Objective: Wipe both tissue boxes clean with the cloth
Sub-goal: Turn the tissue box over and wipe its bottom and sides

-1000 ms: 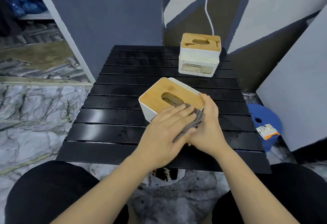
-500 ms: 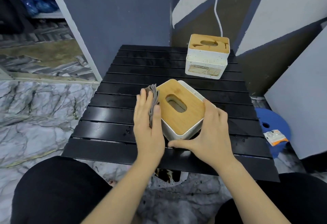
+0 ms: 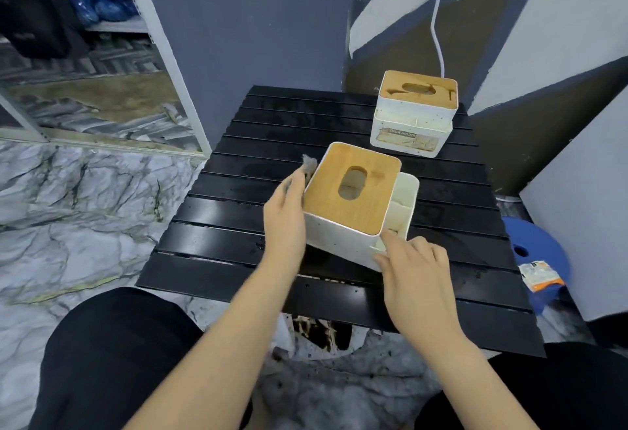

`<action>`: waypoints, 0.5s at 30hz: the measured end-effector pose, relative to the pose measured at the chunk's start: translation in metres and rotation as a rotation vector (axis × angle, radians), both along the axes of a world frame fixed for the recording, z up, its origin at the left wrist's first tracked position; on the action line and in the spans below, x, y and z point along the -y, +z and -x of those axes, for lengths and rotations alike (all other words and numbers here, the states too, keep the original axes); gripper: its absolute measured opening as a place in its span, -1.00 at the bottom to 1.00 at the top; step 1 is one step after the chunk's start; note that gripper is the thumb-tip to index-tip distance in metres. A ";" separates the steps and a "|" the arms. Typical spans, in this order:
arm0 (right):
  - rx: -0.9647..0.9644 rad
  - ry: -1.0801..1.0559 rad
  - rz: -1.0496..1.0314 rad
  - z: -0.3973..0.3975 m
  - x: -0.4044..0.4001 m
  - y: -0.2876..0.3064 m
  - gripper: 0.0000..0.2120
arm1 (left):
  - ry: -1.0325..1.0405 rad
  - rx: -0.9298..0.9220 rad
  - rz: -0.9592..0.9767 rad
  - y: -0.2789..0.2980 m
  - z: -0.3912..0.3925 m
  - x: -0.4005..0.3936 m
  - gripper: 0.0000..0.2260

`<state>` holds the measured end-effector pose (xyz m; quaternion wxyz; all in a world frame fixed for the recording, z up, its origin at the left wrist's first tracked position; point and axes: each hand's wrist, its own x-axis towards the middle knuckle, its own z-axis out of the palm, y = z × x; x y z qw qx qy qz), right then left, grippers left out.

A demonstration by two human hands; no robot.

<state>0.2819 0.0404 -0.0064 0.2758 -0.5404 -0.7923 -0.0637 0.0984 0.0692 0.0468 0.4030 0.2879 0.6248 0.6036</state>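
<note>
Since half a second ago: near tissue box (image 3: 353, 205) turned so its long side runs away from the person; left hand (image 3: 283, 222) slid forward along its left wall; right hand (image 3: 413, 271) drew back to the near right corner.

Item 1, near tissue box: white body, bamboo lid with oval slot, open side compartment on its right. Stands on the black slatted desk (image 3: 217, 215), near the middle.

Item 2, cloth (image 3: 308, 166): grey, mostly hidden; pressed between the left hand and the box's left wall, a tuft showing past the fingertips.

Item 3, far tissue box (image 3: 413, 113): white, bamboo lid, worn label on its front. Stands at the desk's far right corner, well apart from item 1.

Item 4, left hand: fingers straight and together, flat against the cloth.

Item 5, right hand: fingers loosely apart, fingertips touching the box's near right corner, thumb against its front wall.

Item 6, blue stool (image 3: 537, 253): right of the desk, on the floor, orange-and-white packet (image 3: 540, 275) on it.

Item 7, white cable (image 3: 436, 15): hangs down the wall behind the far box.
</note>
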 end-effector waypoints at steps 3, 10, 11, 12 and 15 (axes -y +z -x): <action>0.008 -0.024 -0.047 0.003 0.002 -0.003 -0.76 | -0.170 0.052 0.282 0.007 0.018 -0.029 -0.64; -0.019 -0.053 -0.043 0.020 0.001 -0.002 -0.75 | 0.043 0.130 0.200 -0.018 0.000 -0.011 -0.58; -0.015 -0.055 -0.027 0.024 0.001 -0.001 -0.78 | 0.101 0.106 0.108 -0.025 -0.007 -0.004 -0.60; -0.013 -0.054 -0.005 0.029 0.001 0.001 -0.81 | 0.132 0.078 0.015 -0.033 -0.014 0.003 -0.62; -0.013 -0.008 0.128 0.043 0.003 0.017 -0.89 | 0.060 0.103 -0.104 -0.042 -0.039 0.024 -0.60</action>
